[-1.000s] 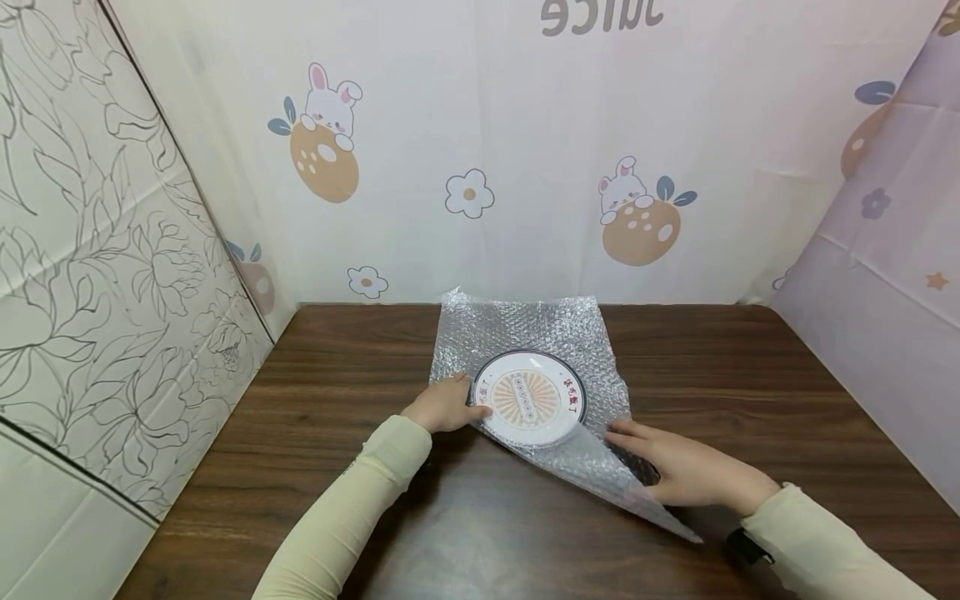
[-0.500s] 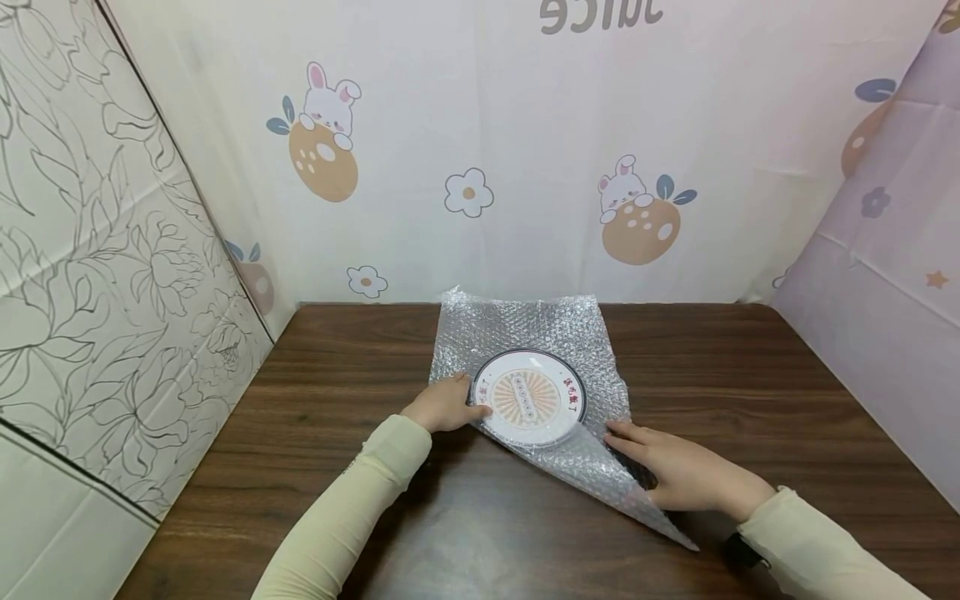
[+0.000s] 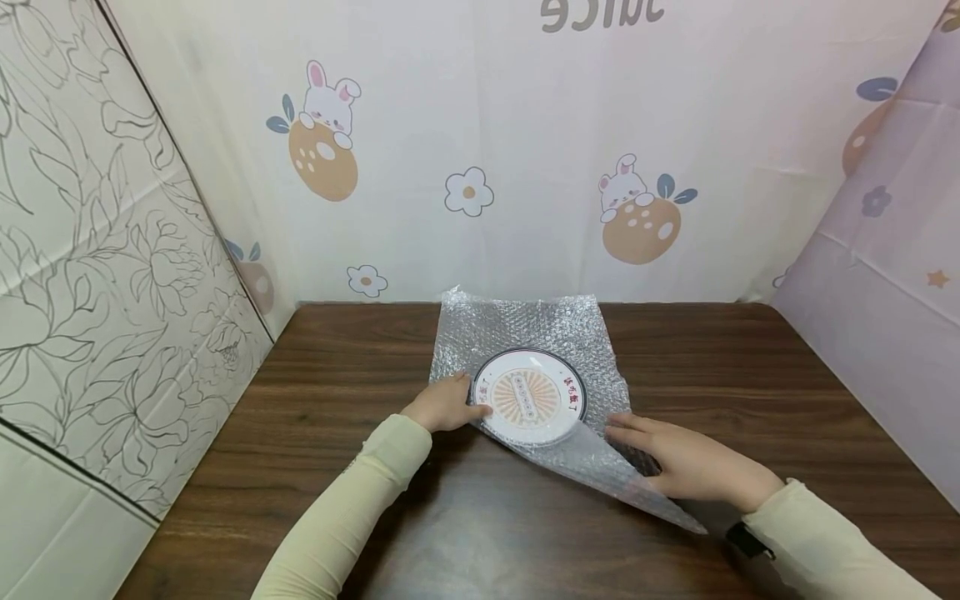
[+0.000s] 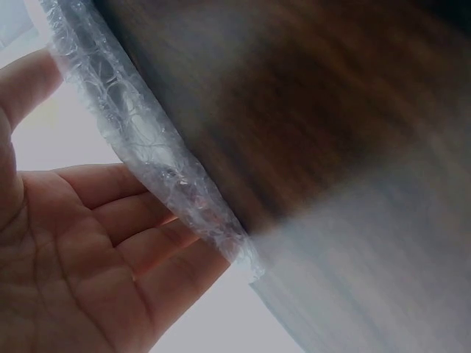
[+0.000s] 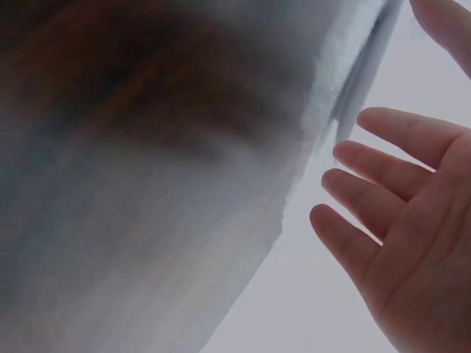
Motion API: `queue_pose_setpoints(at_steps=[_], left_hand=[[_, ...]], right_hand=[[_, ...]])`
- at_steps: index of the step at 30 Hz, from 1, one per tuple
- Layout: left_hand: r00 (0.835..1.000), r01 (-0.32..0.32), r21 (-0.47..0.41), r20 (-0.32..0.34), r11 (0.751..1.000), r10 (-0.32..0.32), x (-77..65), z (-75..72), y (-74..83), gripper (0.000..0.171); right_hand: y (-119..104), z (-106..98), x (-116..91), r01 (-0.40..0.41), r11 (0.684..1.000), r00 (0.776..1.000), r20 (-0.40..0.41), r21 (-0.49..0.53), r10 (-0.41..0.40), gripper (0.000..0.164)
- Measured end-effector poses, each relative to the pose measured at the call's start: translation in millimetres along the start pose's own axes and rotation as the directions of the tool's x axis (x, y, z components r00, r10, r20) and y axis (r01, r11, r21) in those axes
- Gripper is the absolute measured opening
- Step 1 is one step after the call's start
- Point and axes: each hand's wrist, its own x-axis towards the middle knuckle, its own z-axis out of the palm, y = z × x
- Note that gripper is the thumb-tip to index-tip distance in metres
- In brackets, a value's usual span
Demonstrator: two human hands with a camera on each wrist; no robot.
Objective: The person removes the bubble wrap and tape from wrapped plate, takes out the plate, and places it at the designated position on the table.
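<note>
Round white plate with red lettering (image 3: pixel 529 398): one.
Clear bubble-wrap sheet (image 3: pixel 525 325): one.
Bare left hand (image 3: pixel 442 403) and bare right hand (image 3: pixel 693 465): two hands in all.
Pale cream sleeves (image 3: pixel 337 517): two.
Small black object (image 3: pixel 748 543): just one from where I stand.
Dark brown wood-grain table (image 3: pixel 345 358): one.
White printed rabbits (image 3: pixel 328 108): two.
Tan printed fruits (image 3: pixel 322 171): four, two only partly showing.
Orange printed star (image 3: pixel 937 279): one.

The right hand (image 5: pixel 423 243) lies at the right, palm visible, its four fingers straight and slightly apart, the thumb set off from them. Just left of the fingertips runs a blurred, pale wrap edge (image 5: pixel 325 81); brown-and-grey tabletop (image 5: pixel 140 169) fills the left.
</note>
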Motion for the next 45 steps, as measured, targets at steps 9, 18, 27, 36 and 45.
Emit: queue_pose_setpoints(at_steps=[9,18,27,36,45], left_hand=[[1.0,-0.001,0.015,-0.009,1.0,0.002,-0.2,-1.5,2.0,0.077],[1.0,0.004,0.009,-0.01,1.0,-0.004,-0.4,0.2,1.0,0.078],[1.0,-0.002,0.009,-0.005,1.0,0.002,0.3,0.5,0.0,0.079],[1.0,0.007,0.007,0.006,1.0,-0.008,1.8,0.4,-0.3,0.08],[0.999,0.025,-0.004,0.025,1.0,-0.025,3.1,-0.5,-0.8,0.079]], right_hand=[[9.7,-8.2,17.6,-0.007,1.0,0.989,-0.145,0.001,0.007,0.07],[28.6,-6.3,40.3,-0.063,0.997,0.97,-0.232,0.048,0.072,0.077],[45.3,-5.6,60.1,-0.087,0.995,0.967,-0.235,0.054,0.097,0.08],[54.4,-3.7,71.8,-0.148,0.985,0.983,-0.095,0.094,0.157,0.089],[58.8,3.1,81.7,-0.137,0.984,0.99,-0.025,0.118,0.14,0.095]])
